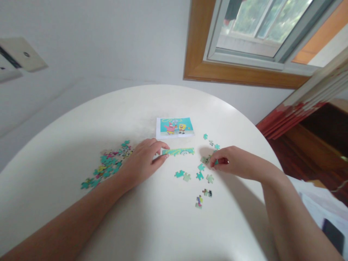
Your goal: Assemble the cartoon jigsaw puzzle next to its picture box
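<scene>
My left hand (145,157) rests on the table with thumb and index finger closed about the left end of a joined strip of jigsaw pieces (181,151). The strip is teal with yellow markings. To the right, my right hand (225,159) is bent in a pinch, low over loose pieces. A bit of teal shows by its fingertips, apparently a puzzle piece (216,162); the fingers partly hide it. Beside them lies a greyish piece (205,159). Behind the strip is a reference picture card (176,127) with cartoon figures on teal.
A heap of mixed puzzle pieces (108,165) lies left, partly behind my left forearm. Several loose pieces (199,175) are scattered in front of the strip. The round white table (152,232) meets the wall near a window (250,32). A dark phone-like object (333,232) lies lower right.
</scene>
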Demonstrator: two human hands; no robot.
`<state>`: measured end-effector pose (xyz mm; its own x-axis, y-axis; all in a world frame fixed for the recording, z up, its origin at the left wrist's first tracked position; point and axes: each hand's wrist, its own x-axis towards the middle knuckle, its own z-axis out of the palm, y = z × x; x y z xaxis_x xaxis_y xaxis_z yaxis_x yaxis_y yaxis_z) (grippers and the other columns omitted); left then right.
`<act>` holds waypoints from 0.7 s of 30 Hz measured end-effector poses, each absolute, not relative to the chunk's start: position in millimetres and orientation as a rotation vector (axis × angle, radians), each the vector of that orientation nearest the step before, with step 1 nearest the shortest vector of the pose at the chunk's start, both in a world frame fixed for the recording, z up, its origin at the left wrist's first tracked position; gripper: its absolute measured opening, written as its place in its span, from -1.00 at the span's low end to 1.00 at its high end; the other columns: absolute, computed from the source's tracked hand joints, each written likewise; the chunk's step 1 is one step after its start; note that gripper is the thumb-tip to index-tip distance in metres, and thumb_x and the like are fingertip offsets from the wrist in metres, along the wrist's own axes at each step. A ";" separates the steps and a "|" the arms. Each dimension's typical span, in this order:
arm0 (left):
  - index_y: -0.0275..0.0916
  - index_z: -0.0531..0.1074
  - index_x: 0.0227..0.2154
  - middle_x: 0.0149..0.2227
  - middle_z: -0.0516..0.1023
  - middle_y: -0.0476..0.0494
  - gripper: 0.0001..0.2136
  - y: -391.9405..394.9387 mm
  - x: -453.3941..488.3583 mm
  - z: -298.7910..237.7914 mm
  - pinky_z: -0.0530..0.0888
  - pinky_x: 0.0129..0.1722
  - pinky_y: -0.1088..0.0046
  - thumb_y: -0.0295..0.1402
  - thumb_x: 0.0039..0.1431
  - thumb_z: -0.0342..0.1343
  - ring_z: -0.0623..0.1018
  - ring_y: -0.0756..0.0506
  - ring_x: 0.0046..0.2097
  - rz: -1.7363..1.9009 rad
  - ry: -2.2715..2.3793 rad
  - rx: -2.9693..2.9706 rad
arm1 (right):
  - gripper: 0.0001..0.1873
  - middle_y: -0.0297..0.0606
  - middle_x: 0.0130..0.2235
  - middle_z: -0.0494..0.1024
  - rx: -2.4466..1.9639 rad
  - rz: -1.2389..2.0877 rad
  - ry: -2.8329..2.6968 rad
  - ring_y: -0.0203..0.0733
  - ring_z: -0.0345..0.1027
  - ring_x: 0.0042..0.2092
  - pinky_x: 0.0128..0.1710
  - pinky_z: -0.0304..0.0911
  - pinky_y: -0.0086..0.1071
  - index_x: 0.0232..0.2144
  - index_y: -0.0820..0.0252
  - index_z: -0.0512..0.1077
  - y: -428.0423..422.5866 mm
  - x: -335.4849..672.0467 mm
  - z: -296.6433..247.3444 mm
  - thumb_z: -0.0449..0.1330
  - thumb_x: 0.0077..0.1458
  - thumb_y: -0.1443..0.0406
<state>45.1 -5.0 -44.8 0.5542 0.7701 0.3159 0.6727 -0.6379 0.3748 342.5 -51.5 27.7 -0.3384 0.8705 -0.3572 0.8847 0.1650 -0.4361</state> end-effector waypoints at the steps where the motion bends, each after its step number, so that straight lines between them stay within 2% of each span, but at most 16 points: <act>1: -0.21 0.39 -0.17 -0.35 0.37 -0.06 -0.81 -5.0 45.2 -44.9 0.32 -0.17 0.33 -0.27 0.21 0.02 0.40 -0.11 -0.24 0.678 1.214 2.581 | -0.72 -0.33 -0.35 0.60 1.808 -0.915 2.376 -0.28 0.38 -0.40 -0.33 0.20 -0.42 -0.31 0.04 0.59 -51.1 342.9 27.9 0.12 -0.03 0.39; 8: -0.22 0.38 -0.17 -0.35 0.37 -0.06 -0.82 -5.4 44.9 -44.6 0.32 -0.17 0.34 -0.28 0.23 0.02 0.40 -0.11 -0.24 0.674 1.207 2.603 | -0.72 -0.27 -0.28 0.61 2.102 -0.581 2.399 -0.26 0.39 -0.35 -0.31 0.21 -0.42 -0.29 0.09 0.58 -50.9 341.9 33.8 0.09 0.03 0.38; 17: -0.21 0.39 -0.17 -0.35 0.38 -0.07 -0.81 -5.5 45.3 -44.0 0.32 -0.18 0.34 -0.27 0.22 0.02 0.40 -0.12 -0.25 0.694 1.199 2.602 | -0.70 -0.22 -0.26 0.58 2.145 -0.414 2.397 -0.20 0.40 -0.31 -0.29 0.21 -0.39 -0.26 0.10 0.56 -47.1 348.1 25.9 0.08 0.02 0.39; 21: -0.21 0.39 -0.17 -0.36 0.37 -0.06 -0.81 -5.4 45.9 -43.9 0.32 -0.17 0.33 -0.27 0.22 0.02 0.40 -0.12 -0.24 0.688 1.207 2.586 | -0.73 -0.21 -0.26 0.53 2.100 -0.454 2.415 -0.24 0.39 -0.33 -0.27 0.23 -0.40 -0.26 0.11 0.56 -46.0 347.8 24.8 0.13 0.01 0.41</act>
